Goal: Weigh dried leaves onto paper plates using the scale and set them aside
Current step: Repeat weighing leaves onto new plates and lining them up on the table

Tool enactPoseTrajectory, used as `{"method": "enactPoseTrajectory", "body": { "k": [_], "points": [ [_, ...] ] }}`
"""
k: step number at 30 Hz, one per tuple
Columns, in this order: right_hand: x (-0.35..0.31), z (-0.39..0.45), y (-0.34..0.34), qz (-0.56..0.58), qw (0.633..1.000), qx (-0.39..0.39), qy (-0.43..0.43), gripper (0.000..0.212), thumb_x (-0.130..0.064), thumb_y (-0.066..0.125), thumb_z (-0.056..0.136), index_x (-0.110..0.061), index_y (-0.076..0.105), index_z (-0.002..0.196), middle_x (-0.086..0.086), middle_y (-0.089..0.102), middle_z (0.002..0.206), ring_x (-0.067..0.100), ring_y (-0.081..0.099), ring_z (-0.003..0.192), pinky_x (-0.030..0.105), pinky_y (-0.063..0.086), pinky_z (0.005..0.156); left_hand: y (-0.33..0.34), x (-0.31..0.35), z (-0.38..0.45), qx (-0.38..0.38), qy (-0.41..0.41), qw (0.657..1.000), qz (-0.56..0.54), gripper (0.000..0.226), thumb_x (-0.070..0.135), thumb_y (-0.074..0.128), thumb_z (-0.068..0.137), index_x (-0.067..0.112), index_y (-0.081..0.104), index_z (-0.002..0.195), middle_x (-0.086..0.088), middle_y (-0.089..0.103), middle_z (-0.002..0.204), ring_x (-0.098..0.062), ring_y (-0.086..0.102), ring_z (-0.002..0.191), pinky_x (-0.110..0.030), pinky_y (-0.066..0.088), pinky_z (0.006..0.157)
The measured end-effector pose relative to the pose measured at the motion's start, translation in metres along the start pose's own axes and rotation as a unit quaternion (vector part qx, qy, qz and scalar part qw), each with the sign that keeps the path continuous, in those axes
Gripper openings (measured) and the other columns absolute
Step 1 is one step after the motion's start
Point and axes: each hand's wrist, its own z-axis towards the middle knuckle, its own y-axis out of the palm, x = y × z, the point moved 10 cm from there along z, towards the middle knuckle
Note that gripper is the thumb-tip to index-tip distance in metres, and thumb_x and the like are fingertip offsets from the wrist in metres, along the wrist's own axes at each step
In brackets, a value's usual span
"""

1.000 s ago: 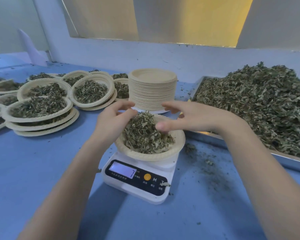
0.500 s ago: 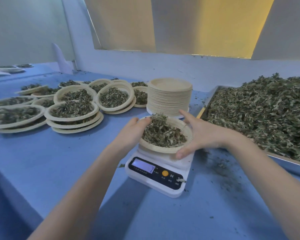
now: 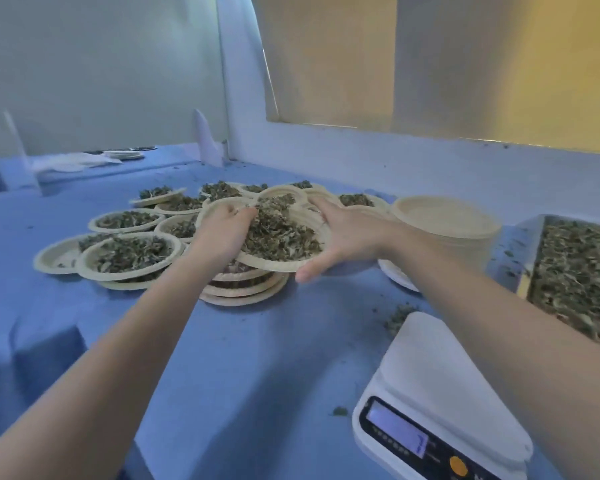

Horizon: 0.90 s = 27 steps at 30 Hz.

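A paper plate [image 3: 274, 263] heaped with dried leaves [image 3: 278, 233] hangs just above a stack of filled plates [image 3: 243, 289] left of centre. My left hand [image 3: 222, 233] grips its left rim, fingers curled into the leaves. My right hand [image 3: 340, 233] holds the right rim, thumb under the near edge. The white scale [image 3: 440, 386] stands bare at the lower right, its display lit.
Several filled plates [image 3: 129, 254] crowd the blue table [image 3: 257, 358] at the left and back. A tall stack of unused plates [image 3: 444, 226] stands right of my hands. A metal tray of loose leaves [image 3: 575, 275] fills the right edge. Leaf crumbs [image 3: 397, 315] lie beside the scale.
Both hands lifted the filled plate off the scale and carried it left and away, over the stack of filled plates. The scale platform is now bare.
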Motion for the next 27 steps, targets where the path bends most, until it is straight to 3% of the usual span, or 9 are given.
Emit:
{"method": "enactPoseTrajectory", "body": {
  "k": [3,6,11,18,20,23,25,27],
  "points": [
    [-0.014,0.054,0.013,0.013,0.999,-0.028,-0.009,0.135,-0.064,0.084,0.046,-0.031,0.005,0.151,-0.005,0.019,0.157,0.016,0.023,0.142,0.03,0.025,0.108,-0.022,-0.027,0.033,0.013,-0.023,0.998,0.05,0.058,0.049,0.035,0.096,0.013,0.038,0.14,-0.011,0.048,0.136,-0.027,0.049,0.113,-0.035,0.036,0.083],
    [-0.021,0.097,0.03,0.041,0.998,-0.047,-0.011,0.134,-0.058,0.086,0.049,-0.034,0.002,0.151,-0.006,0.015,0.158,0.015,0.021,0.142,0.026,0.023,0.099,-0.033,-0.053,0.062,0.031,-0.05,0.996,0.061,0.054,0.047,0.032,0.098,0.01,0.045,0.135,-0.013,0.05,0.133,-0.027,0.048,0.113,-0.033,0.031,0.081],
    [-0.011,0.132,0.069,0.043,0.994,-0.1,0.0,0.14,-0.055,0.088,0.049,-0.027,-0.004,0.151,-0.005,0.01,0.159,0.016,0.016,0.144,0.032,0.02,0.114,-0.018,-0.099,0.084,0.011,-0.093,0.991,0.091,0.055,0.045,0.03,0.098,0.007,0.04,0.137,-0.016,0.048,0.135,-0.032,0.046,0.118,-0.034,0.033,0.08],
    [0.002,0.127,0.082,0.036,0.991,-0.127,0.01,0.149,-0.063,0.085,0.038,-0.026,-0.004,0.152,-0.006,0.007,0.16,0.013,0.013,0.145,0.031,0.017,0.116,-0.006,-0.111,0.077,0.005,-0.086,0.991,0.106,0.058,0.047,0.027,0.1,0.002,0.038,0.135,-0.013,0.055,0.118,-0.023,0.051,0.093,-0.033,0.034,0.071],
    [0.0,0.12,0.083,0.044,0.99,-0.133,0.015,0.152,-0.065,0.084,0.036,-0.025,-0.008,0.152,-0.005,0.006,0.16,0.014,0.011,0.145,0.034,0.016,0.117,-0.007,-0.102,0.074,-0.006,-0.088,0.99,0.105,0.061,0.048,0.024,0.1,0.003,0.033,0.141,-0.015,0.05,0.128,-0.027,0.05,0.11,-0.034,0.038,0.083],
    [-0.006,0.109,0.071,0.038,0.992,-0.122,0.007,0.147,-0.06,0.085,0.046,-0.023,-0.011,0.151,-0.004,0.008,0.16,0.013,0.014,0.145,0.031,0.017,0.117,-0.019,-0.072,0.065,0.014,-0.073,0.987,0.141,0.065,0.049,0.023,0.099,0.006,0.021,0.148,-0.018,0.026,0.152,-0.034,0.026,0.138,-0.045,0.026,0.11],
    [-0.008,0.096,0.058,0.042,0.994,-0.105,0.003,0.14,-0.055,0.085,0.054,-0.024,-0.009,0.151,-0.006,0.013,0.158,0.011,0.019,0.142,0.02,0.019,0.107,-0.019,-0.038,0.055,0.034,-0.025,0.987,0.153,0.062,0.045,0.027,0.099,0.008,0.022,0.148,-0.016,0.023,0.154,-0.032,0.021,0.141,-0.045,0.02,0.111],
    [-0.011,0.082,0.041,0.03,0.996,-0.084,-0.003,0.134,-0.056,0.085,0.054,-0.026,-0.004,0.151,-0.007,0.019,0.157,0.01,0.022,0.141,0.018,0.019,0.101,-0.001,0.002,0.043,0.019,0.03,0.993,0.117,0.056,0.041,0.032,0.099,0.008,0.032,0.144,-0.015,0.031,0.15,-0.031,0.029,0.137,-0.04,0.026,0.106]
  ]
}}
